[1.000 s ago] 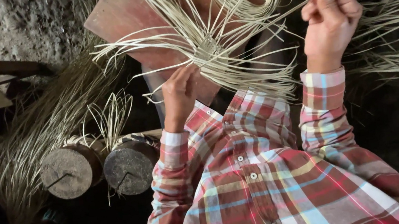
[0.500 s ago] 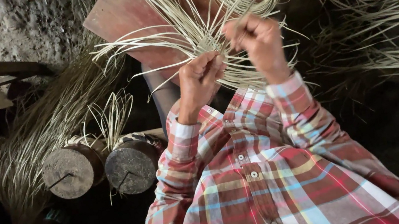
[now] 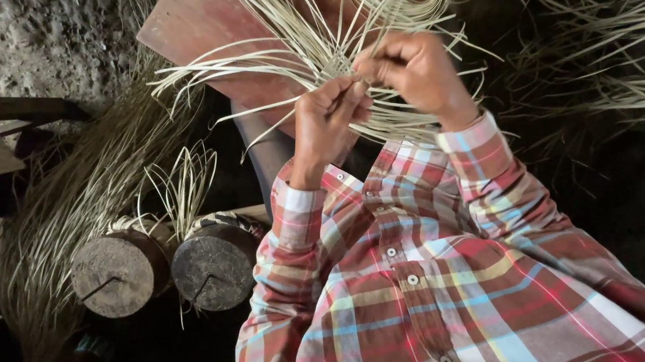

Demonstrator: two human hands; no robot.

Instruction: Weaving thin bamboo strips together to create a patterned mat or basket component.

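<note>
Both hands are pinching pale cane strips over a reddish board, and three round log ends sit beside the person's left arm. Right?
Not quite: the head view shows two round log ends, not three. The rest holds: the left hand and right hand pinch pale cane strips over the reddish board.

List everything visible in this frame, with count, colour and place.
strips: many, pale straw, fanned over the board, pinched by both hands
board: one, reddish, top centre
bundle: one, straw, left
loose strips: a heap, pale, right
blocks: two, dark, round, lower left
shirt: one, plaid red, bottom
left hand: closed on strips
right hand: closed on strips
</note>
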